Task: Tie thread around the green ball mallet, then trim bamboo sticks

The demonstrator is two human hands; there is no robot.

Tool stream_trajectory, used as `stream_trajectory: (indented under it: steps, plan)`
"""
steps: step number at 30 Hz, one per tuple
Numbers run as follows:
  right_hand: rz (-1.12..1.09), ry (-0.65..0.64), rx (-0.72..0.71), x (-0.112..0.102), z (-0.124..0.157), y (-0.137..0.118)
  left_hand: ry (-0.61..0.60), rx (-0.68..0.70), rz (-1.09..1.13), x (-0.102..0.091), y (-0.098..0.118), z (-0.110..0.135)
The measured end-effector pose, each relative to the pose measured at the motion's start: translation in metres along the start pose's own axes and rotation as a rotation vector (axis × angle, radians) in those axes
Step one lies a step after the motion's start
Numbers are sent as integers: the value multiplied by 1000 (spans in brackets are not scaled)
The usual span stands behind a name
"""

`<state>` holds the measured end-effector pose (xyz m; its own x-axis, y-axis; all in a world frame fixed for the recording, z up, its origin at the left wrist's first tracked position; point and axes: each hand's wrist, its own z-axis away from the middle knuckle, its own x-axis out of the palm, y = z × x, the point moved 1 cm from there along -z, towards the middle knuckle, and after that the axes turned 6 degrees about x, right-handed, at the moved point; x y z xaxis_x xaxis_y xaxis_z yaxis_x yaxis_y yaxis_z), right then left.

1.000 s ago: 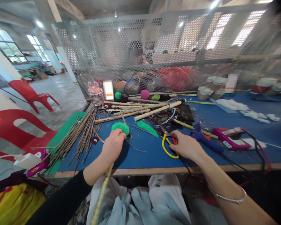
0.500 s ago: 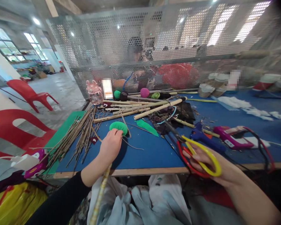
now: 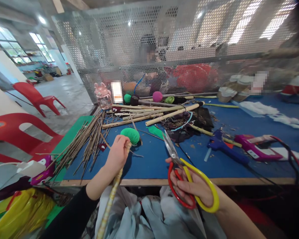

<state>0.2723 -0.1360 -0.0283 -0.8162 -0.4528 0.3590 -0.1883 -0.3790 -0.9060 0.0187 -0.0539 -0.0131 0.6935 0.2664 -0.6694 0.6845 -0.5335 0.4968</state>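
My left hand [image 3: 119, 152] is closed round the upper end of a yellow-patterned stick [image 3: 109, 207], which slants down past the table edge over my lap. At that end sits a puffy green ball [image 3: 131, 136], just beyond my fingers. My right hand [image 3: 189, 186] holds a pair of scissors [image 3: 173, 154] by its red and yellow handles. The scissor blades point up and to the left, a short way right of the green ball, and look nearly closed. A flat green scrap [image 3: 156, 131] lies on the blue tabletop [image 3: 149, 166] beyond the blade tips.
Thin twigs [image 3: 87, 146] are heaped at left, with thicker sticks [image 3: 164, 114] across the back. A blue glue gun [image 3: 226, 149] and purple device [image 3: 255, 147] lie right. Red chairs [image 3: 25, 139] stand left. Behind a perforated metal screen [image 3: 109, 43] sits another person [image 3: 147, 56].
My right hand has brought the scissors left and closer to me, so their blades now show clearly. The green ball has turned, and the stick's top has come into view beside my left fingers.
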Motion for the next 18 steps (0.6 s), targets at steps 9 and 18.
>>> stream_trajectory:
  steps: [9,18]
  plan:
    - [-254,-285,184,19,-30,16,327,-446,1151,10,-5,10]
    - [-205,-288,208,34,-66,7,391,-291,979,9,6,24]
